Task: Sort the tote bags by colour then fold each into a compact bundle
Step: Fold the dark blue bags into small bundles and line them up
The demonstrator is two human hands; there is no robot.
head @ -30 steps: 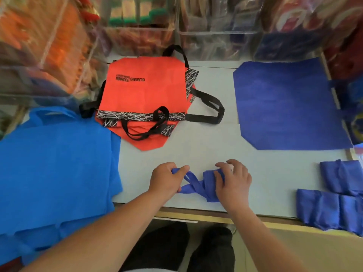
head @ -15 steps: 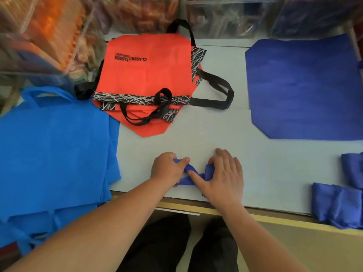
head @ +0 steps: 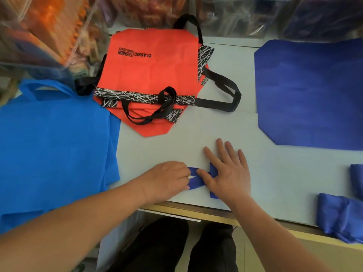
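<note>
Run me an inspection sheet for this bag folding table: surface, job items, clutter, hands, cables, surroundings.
Surface: pale grey table with a yellowish front edge.
Job's things: orange bags stacked at the back; light blue bags spread at left; dark blue bag flat at right; folded bundles at near right; dark blue bundle under the hands.
Clutter: nothing seen.
Grippers: left hand pinches the dark blue bundle; right hand presses flat on it.
Cables: nothing seen.
Surroundings: clear bins of goods behind the table; dark trousers below.
</note>
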